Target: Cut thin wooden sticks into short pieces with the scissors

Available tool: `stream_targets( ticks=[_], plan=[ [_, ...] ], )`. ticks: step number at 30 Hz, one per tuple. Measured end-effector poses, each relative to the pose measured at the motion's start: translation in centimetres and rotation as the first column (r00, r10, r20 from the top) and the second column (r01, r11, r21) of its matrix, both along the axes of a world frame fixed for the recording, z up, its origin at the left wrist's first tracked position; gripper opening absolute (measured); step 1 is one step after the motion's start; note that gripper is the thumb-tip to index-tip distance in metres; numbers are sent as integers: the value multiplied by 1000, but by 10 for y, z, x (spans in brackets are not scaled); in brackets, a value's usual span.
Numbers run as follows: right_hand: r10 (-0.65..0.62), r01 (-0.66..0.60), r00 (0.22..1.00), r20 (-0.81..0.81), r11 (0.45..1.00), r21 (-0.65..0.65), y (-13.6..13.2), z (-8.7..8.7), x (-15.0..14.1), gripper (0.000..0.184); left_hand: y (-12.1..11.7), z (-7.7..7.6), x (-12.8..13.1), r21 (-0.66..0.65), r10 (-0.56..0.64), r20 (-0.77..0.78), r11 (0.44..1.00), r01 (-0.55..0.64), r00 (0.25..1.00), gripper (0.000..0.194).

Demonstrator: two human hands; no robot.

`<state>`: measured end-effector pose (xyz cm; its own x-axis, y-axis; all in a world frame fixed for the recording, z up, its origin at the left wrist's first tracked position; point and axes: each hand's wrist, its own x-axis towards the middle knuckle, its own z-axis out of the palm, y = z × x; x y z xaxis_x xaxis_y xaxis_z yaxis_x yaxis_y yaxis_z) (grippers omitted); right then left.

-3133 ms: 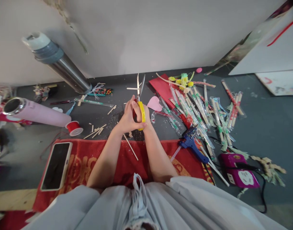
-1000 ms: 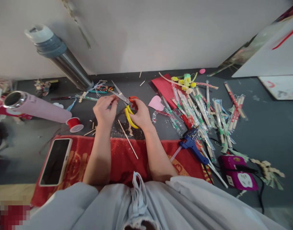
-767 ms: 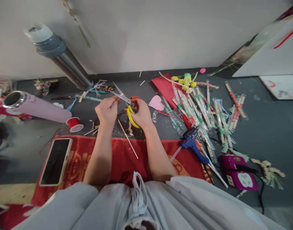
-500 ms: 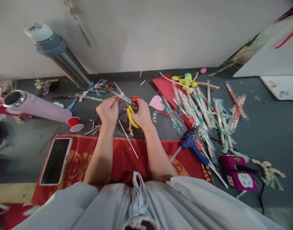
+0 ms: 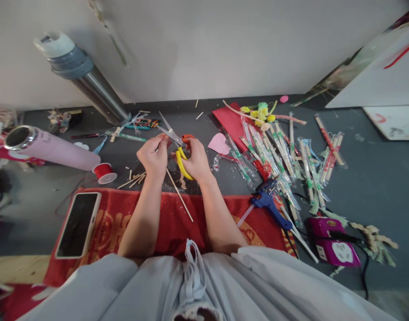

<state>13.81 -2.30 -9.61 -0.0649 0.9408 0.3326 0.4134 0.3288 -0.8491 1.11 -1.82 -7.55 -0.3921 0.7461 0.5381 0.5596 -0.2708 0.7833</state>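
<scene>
Your right hand (image 5: 198, 161) clamped on scissors (image 5: 177, 140), beyond towel (image 5: 173, 227); handle grip likely for blade control. Your left hand (image 5: 153, 154) pinched together by blades; can't tell on what.

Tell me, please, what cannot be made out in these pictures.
All in the head view:
Whatever the left hand may pinch: hidden by its fingers.
Part of the scissors: hidden by the right hand.
The white panel: cut off by the right edge.
Markings on the wrapped sticks: too small to read.
</scene>
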Motion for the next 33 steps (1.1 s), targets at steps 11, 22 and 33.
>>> stream_targets(
  ticks=[11,22,33],
  plan=[
    [-12,12,1000,16,1000,20,0,-3,-6,52,-4,3,15,-45,-43,165,998,51,985,30],
    [0,1,998,55,1000,-7,0,0,-1,54,1,1,-6,-2,-138,-67,990,138,988,25],
    [23,-20,999,48,998,-64,-2,2,2,54,3,9,-17,-45,-192,-319,981,188,928,25]
  ],
)
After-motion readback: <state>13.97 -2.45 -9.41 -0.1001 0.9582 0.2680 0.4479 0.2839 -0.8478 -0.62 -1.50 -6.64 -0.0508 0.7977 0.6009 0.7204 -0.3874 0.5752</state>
